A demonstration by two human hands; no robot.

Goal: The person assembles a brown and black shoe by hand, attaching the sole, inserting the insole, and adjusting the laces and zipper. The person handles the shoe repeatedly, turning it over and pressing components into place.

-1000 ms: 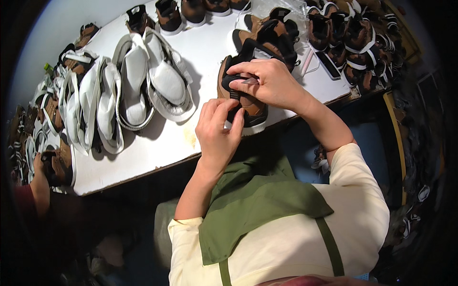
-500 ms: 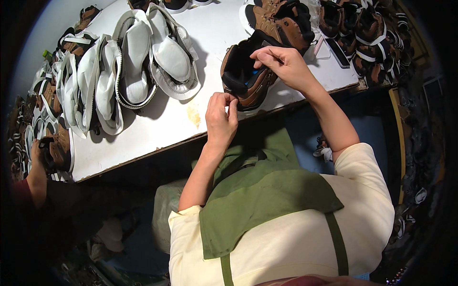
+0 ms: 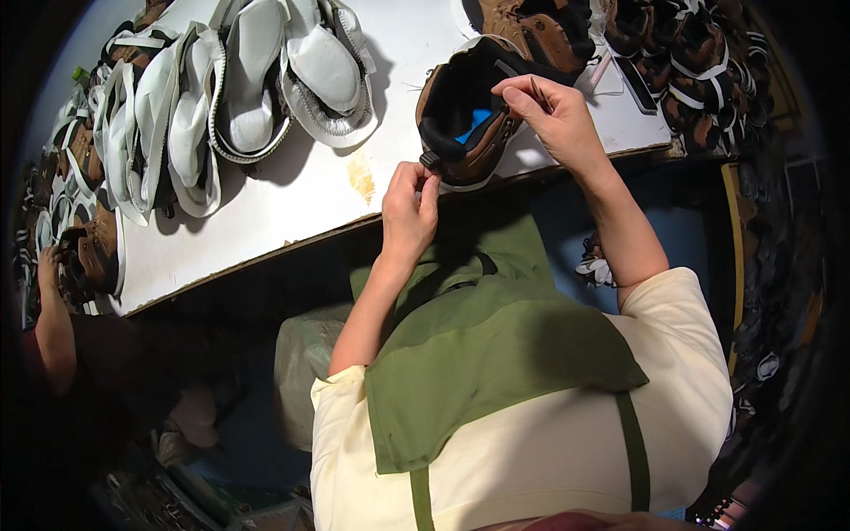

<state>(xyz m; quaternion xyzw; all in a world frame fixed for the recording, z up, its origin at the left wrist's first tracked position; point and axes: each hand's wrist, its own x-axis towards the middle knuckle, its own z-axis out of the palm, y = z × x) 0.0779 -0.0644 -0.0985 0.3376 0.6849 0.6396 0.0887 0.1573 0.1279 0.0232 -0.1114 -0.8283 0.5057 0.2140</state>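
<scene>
A brown and black shoe [image 3: 512, 134] sits at the table's near edge, its heel toward me and its opening facing up. Inside the dark lining a bright blue patch [image 3: 474, 125] shows. My left hand [image 3: 410, 211] is closed in a pinch on the black heel tab [image 3: 430, 161] of this shoe. Over the shoe's right side, my right hand [image 3: 560, 122] is closed around a thin dark pointed tool [image 3: 539, 94]; its exact kind is unclear. Thumb and forefinger of that hand reach to the collar of the shoe.
White padded shoe liners [image 3: 252, 80] stand in a row on the white table [image 3: 292, 208]. Another brown shoe [image 3: 538, 35] lies just beyond mine, beside a phone [image 3: 636, 86]. More shoes [image 3: 699, 88] pile up at right. At far left is another person's hand [image 3: 49, 265].
My right hand has moved right, off the middle of the opening, uncovering more of the blue patch. The left hand keeps hold at the heel, where the tab now shows. The whole view has shifted slightly.
</scene>
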